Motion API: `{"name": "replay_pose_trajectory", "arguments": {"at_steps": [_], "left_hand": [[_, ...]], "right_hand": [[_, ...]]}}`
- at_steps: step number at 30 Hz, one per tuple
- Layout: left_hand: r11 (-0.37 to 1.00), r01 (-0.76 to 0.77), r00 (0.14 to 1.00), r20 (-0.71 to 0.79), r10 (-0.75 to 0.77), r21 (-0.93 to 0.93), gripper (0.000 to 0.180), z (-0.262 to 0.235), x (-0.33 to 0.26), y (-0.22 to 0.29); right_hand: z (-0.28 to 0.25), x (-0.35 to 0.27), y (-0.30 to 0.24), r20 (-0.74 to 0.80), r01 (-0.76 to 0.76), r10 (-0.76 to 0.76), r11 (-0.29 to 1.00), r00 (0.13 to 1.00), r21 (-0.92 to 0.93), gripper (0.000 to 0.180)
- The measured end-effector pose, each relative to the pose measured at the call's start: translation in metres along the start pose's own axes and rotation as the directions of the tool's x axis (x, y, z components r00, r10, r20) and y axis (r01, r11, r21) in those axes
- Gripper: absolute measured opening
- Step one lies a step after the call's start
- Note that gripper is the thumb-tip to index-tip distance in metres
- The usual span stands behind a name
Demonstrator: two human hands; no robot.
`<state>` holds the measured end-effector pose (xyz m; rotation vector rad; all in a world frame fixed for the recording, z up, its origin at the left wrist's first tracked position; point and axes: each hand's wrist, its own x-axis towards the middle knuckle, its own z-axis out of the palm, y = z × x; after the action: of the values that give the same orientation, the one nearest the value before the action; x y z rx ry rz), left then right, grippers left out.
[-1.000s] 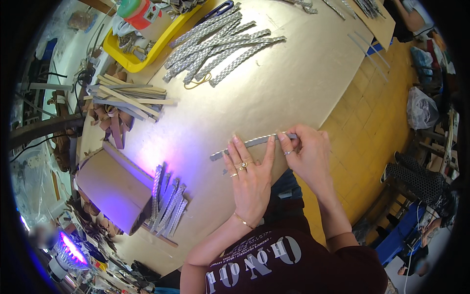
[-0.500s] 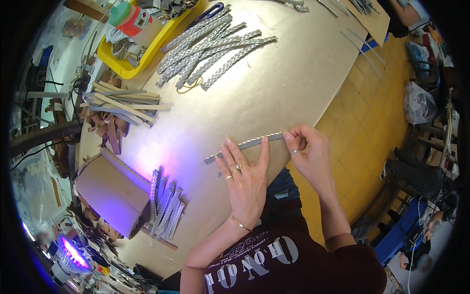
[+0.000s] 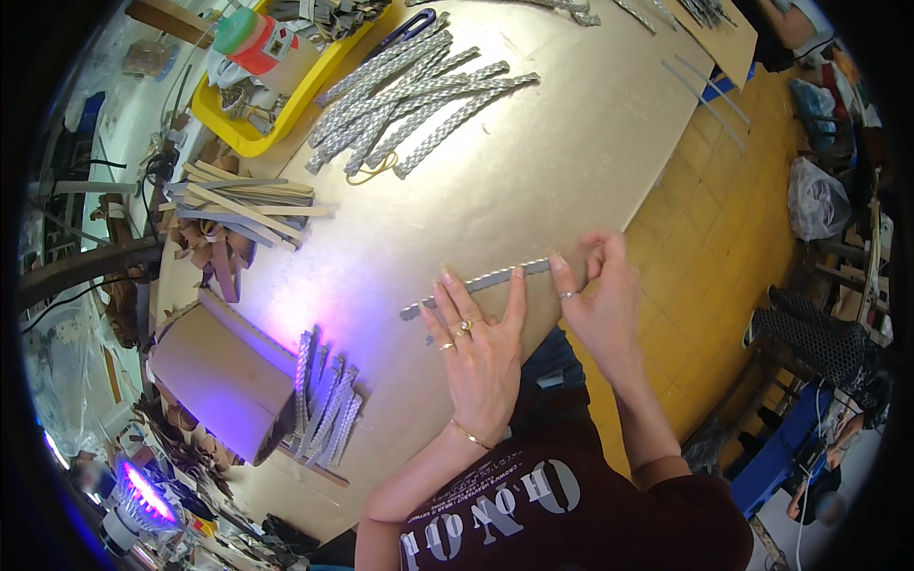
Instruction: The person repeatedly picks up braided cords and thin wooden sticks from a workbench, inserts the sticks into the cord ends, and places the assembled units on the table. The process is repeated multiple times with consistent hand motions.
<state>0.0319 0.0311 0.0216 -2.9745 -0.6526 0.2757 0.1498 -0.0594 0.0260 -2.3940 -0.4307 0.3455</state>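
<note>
A narrow grey strip with a pale twisted edge (image 3: 491, 279) lies slantwise on the work table (image 3: 571, 143), near its front edge. My left hand (image 3: 479, 366) rests on it, fingers spread and flat, pressing it against the surface. The thumb of my right hand (image 3: 606, 314) touches the strip's right end, while the fingers are raised and apart from the thumb. A small grey scrap beside my left fingers is partly covered.
Silvery braided strips (image 3: 419, 105) lie farther back, with more (image 3: 328, 409) by a curled brown sheet (image 3: 224, 381). Flat beige and grey strips (image 3: 252, 205) sit at left, below a yellow tray (image 3: 252, 143) holding a bottle (image 3: 262, 43). A lit purple lamp (image 3: 148, 495) stands lower left.
My right fingers have lifted and parted from the thumb at the strip's end, where they were pinched together. My left hand stays in place on the strip.
</note>
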Motion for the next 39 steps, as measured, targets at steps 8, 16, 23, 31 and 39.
{"name": "replay_pose_trajectory", "arguments": {"at_steps": [8, 16, 23, 31, 39], "left_hand": [[1.0, -0.005, 1.0, -0.01, 0.005, -0.002, 0.062, 0.001, -0.001, 0.0], [0.994, 0.004, 1.0, -0.017, -0.006, -0.108, 0.06, 0.007, -0.004, 0.0], [0.945, 0.062, 0.958, -0.246, -0.147, -0.32, 0.042, 0.019, -0.009, -0.017], [0.776, 0.062, 0.908, -0.286, -0.305, -0.628, 0.015, 0.02, -0.037, -0.058], [0.665, 0.525, 0.622, -0.293, -0.726, -0.531, 0.016, -0.004, -0.151, -0.136]], "right_hand": [[0.0, -0.001, 0.01, -0.132, 0.063, -0.063, 0.998, 0.989, -0.008, 0.037], [0.019, -0.026, 0.024, 0.304, 0.582, -0.504, 0.762, 0.809, -0.284, 0.051], [0.003, -0.004, 0.05, 0.016, 0.428, -0.48, 0.766, 0.877, -0.48, 0.038], [0.007, 0.068, -0.011, -0.156, 0.59, -0.629, 0.773, 0.762, -0.234, 0.021], [0.056, 0.126, -0.072, 0.082, 0.724, -0.732, 0.64, 0.676, -0.258, 0.021]]}}
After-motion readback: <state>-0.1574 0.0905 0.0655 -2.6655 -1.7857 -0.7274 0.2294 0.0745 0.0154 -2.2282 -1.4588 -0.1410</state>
